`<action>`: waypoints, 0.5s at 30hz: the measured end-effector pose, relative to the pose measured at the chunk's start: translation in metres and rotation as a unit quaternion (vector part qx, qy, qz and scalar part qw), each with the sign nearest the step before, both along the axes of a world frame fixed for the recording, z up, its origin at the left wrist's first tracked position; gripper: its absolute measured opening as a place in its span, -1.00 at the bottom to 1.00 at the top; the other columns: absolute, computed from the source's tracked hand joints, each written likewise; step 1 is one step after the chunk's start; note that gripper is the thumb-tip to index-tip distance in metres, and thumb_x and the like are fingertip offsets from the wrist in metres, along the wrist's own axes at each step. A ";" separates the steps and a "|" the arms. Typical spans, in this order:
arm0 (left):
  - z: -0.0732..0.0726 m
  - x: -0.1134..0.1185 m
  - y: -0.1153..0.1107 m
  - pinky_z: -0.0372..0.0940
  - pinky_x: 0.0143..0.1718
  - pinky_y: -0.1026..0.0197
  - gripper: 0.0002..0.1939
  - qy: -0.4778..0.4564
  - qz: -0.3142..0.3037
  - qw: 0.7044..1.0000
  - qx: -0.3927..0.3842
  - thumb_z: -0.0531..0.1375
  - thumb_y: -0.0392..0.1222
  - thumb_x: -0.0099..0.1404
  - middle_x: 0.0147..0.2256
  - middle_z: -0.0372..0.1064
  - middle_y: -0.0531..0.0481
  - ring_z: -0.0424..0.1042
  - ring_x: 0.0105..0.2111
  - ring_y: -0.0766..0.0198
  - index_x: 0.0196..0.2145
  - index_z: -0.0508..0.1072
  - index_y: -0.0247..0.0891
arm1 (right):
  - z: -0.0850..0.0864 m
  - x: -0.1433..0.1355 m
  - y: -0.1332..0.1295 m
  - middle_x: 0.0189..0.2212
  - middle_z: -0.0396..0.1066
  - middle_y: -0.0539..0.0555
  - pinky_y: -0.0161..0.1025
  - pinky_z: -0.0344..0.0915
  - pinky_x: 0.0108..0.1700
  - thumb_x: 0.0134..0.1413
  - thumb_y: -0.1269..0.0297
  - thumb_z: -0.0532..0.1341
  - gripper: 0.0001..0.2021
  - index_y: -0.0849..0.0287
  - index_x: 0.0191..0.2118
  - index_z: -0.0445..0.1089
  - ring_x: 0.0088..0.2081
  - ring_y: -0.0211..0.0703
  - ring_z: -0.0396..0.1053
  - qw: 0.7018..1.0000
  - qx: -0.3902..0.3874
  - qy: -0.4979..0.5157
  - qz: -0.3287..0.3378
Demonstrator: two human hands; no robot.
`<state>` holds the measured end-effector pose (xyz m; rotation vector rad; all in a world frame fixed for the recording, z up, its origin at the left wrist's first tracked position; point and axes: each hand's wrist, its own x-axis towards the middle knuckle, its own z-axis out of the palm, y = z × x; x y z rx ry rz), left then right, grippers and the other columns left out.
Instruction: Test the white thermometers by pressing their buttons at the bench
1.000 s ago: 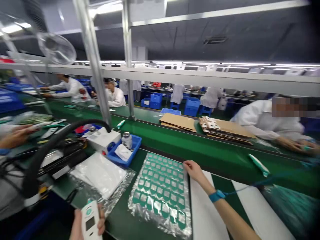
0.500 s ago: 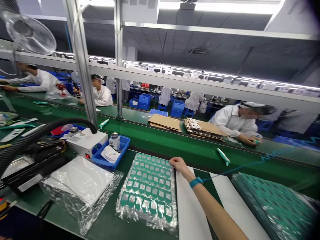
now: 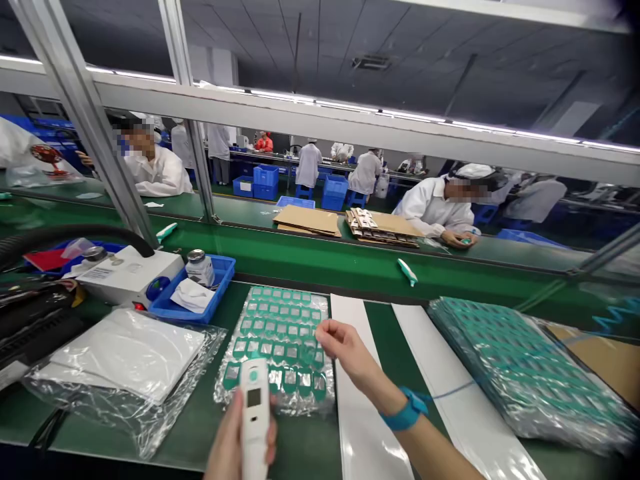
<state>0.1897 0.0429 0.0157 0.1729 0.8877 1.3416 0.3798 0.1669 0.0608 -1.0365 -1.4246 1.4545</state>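
My left hand (image 3: 227, 437) is wrapped round a white handheld device (image 3: 256, 427) with a green button and a small dark screen, held upright at the front of the bench. My right hand (image 3: 343, 343), with a blue wrist strap (image 3: 406, 410), is closed in a pinch over the right edge of a label sheet (image 3: 273, 331). From its fingertips hangs a teal-framed label (image 3: 307, 355), blurred against the sheet. That sheet carries rows of similar labels on a shiny clear backing, and its top right spot is bare.
Bagged white sheets (image 3: 130, 353) lie left, near a blue tray (image 3: 223, 280) with a jar and tissue. White strips (image 3: 370, 427) and a thick label stack (image 3: 530, 360) lie right. Another teal-white device (image 3: 407, 272) rests on the green belt. A co-worker (image 3: 440, 207) sits opposite.
My left hand has come into view with the white device. My right hand has moved down from the sheet's top right corner, taking a label off. The view has shifted right and down.
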 end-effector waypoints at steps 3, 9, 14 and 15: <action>0.003 0.047 0.019 0.04 -0.73 0.37 -0.44 0.021 -0.085 0.996 -0.009 0.20 0.36 0.12 -0.70 0.29 0.06 0.16 -0.74 0.40 -0.36 0.40 -0.28 | 0.007 -0.001 -0.036 -0.57 0.13 -0.09 -0.33 0.01 -0.46 -0.01 -0.07 0.30 -0.59 0.21 -0.47 0.28 -0.50 -0.35 0.02 1.000 0.000 0.016 0.011; 0.005 0.071 0.021 0.05 -0.69 0.34 -0.47 0.077 -0.156 0.985 0.013 0.06 0.35 0.23 -0.70 0.30 0.07 0.16 -0.74 0.40 -0.36 0.33 -0.24 | -0.001 0.007 -0.057 -0.54 0.25 -0.04 -0.33 0.17 -0.41 0.01 -0.09 0.28 -0.60 0.18 -0.46 0.27 -0.47 -0.29 0.21 0.999 -0.012 0.032 0.009; 0.007 0.073 0.017 0.09 -0.68 0.33 -0.44 0.092 -0.149 0.984 0.014 0.08 0.37 0.20 -0.69 0.30 0.08 0.18 -0.72 0.38 -0.27 0.32 -0.24 | -0.012 0.007 -0.060 -0.55 0.26 -0.05 -0.31 0.20 -0.40 -0.01 -0.08 0.30 -0.60 0.19 -0.45 0.30 -0.48 -0.28 0.24 0.999 -0.023 0.048 -0.003; 0.006 0.073 0.016 0.09 -0.68 0.33 -0.44 0.092 -0.148 0.985 0.013 0.09 0.37 0.20 -0.69 0.30 0.09 0.17 -0.72 0.38 -0.25 0.32 -0.24 | -0.015 0.006 -0.061 -0.55 0.26 -0.05 -0.31 0.21 -0.40 -0.01 -0.09 0.30 -0.60 0.19 -0.45 0.30 -0.48 -0.28 0.24 0.998 -0.024 0.050 -0.006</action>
